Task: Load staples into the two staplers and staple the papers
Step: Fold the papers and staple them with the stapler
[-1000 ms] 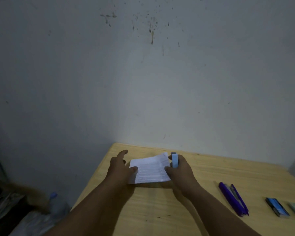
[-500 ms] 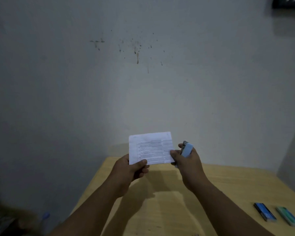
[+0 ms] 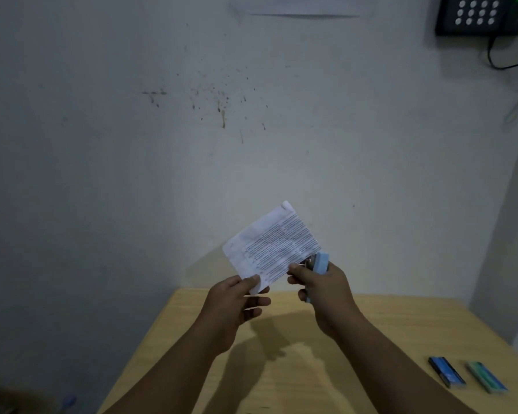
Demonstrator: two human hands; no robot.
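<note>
Pale-blue stapler [image 3: 320, 262] gripped in right hand [image 3: 323, 291]; left hand [image 3: 231, 303] pinches printed papers [image 3: 274, 246].

Papers [image 3: 271, 246] and stapler [image 3: 320, 262] in hand

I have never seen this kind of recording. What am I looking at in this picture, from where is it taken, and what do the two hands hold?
There is no machine here: these are a person's two bare hands. The single picture comes from a camera worn on the person's head, looking forward and down.

The left hand pinches the lower corner of a printed paper, raised above the table and tilted. The right hand grips a light blue stapler, its front end at the paper's right edge.

Below is a pale wooden table. At its right side lie a blue box and a green box, side by side; what they contain is not visible. A dark keypad device hangs on the wall.
</note>
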